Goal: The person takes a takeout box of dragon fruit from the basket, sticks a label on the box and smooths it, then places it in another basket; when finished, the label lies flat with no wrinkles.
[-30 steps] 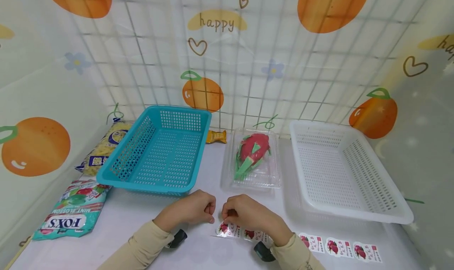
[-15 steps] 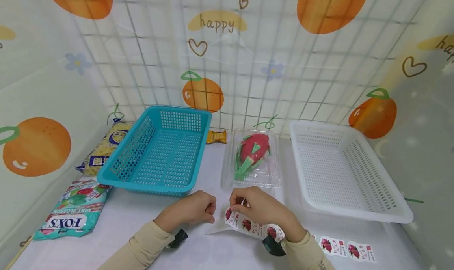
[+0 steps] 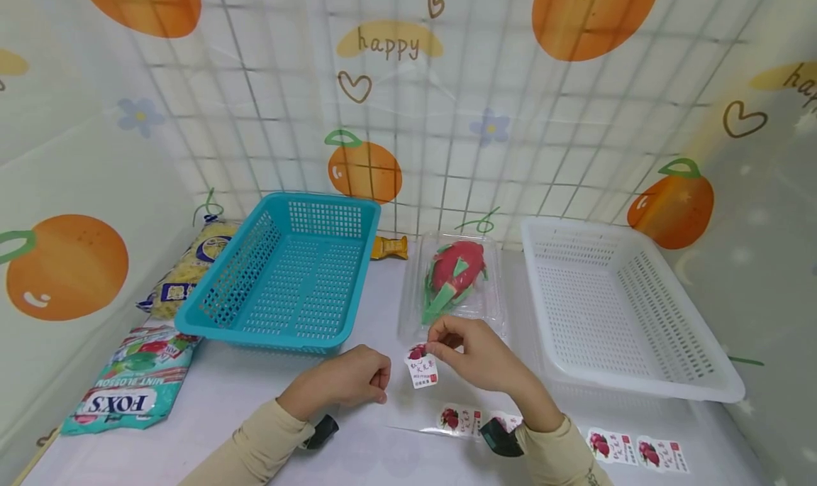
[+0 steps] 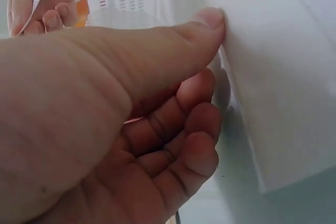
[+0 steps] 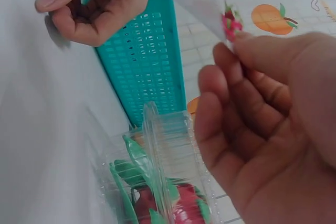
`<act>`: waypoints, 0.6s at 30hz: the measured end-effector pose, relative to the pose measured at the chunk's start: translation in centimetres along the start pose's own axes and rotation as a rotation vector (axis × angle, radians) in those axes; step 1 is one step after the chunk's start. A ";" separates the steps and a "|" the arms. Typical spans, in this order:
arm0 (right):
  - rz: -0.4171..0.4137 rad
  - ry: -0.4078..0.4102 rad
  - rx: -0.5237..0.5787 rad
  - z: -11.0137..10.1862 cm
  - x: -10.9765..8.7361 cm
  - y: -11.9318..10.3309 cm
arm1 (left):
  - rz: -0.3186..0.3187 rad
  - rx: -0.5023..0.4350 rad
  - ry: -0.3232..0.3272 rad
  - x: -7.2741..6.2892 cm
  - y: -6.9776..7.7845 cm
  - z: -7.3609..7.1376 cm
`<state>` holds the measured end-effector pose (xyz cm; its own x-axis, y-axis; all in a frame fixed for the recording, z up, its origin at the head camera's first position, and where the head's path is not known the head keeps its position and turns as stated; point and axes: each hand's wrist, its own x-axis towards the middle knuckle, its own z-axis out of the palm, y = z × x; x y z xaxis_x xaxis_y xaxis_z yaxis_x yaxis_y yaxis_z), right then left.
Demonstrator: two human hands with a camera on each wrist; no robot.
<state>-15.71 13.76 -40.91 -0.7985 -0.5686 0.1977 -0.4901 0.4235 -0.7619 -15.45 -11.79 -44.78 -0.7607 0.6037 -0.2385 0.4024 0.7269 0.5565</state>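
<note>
My right hand (image 3: 475, 351) pinches a peeled sticker (image 3: 422, 369) between thumb and index finger. It is white, printed with red dragon fruit and writing, and hangs above the table. In the right wrist view the printed end of the sticker (image 5: 231, 22) is at my fingertips. My left hand (image 3: 345, 378) rests on the table, fingers curled, its thumb tip on the edge of the white backing strip (image 4: 278, 87). Whether the index finger grips beneath is hard to see. More stickers (image 3: 459, 420) remain on the strip. A clear clamshell box (image 3: 496, 316) behind holds a dragon fruit (image 3: 456, 269).
A teal basket (image 3: 300, 340) stands at left, a white basket (image 3: 638, 383) at right. Beyond the teal one lie a pasta bag (image 3: 185, 273), a FOX'S bag (image 3: 130, 379) and a small orange packet (image 3: 389, 247). Loose-looking stickers (image 3: 635, 450) lie at front right.
My right hand has moved up and away, peeling one sticker off the strip. The strip, lifted half a second ago, lies flat again. My left hand has stayed in place.
</note>
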 end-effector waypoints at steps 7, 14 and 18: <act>0.032 0.091 0.011 -0.1 0.1 0.1 | 0.083 0.035 0.067 0.0 0.3 -0.2; 0.107 0.228 0.014 -0.3 0.2 0.2 | 0.129 -0.068 0.310 0.6 1.8 -0.6; 0.138 0.318 0.023 -0.3 0.3 0.2 | 0.122 -0.227 0.481 0.8 3.5 -1.2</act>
<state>-16.18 13.87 -40.77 -0.9276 -0.2570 0.2712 -0.3645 0.4632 -0.8078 -15.27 -9.12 -42.07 -0.8839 0.4226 0.2003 0.4229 0.5393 0.7282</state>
